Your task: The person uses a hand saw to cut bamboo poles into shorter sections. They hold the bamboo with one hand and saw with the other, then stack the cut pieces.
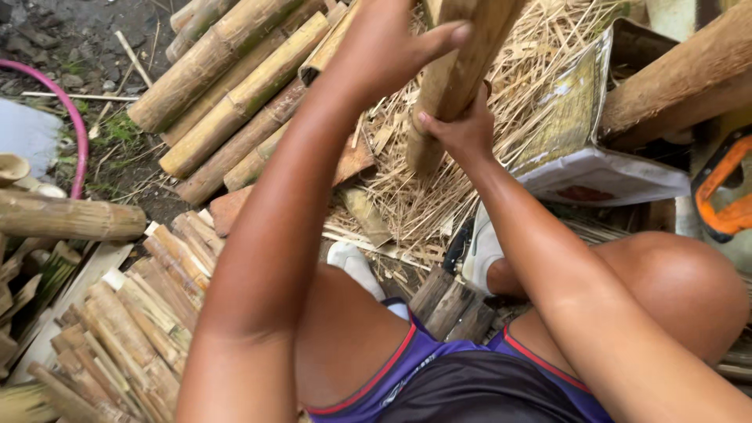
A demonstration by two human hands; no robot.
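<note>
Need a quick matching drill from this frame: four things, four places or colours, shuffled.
Things:
1. bamboo pole
2. hose
3. split bamboo strips
4. saw handle

Matches:
A. orange, at the right edge
B. pink, curving over the ground at upper left
C. held upright by both hands, left hand above right hand
D. piled at lower left, beside the person's left arm

Pairs: 1-C, 2-B, 3-D, 4-A
</note>
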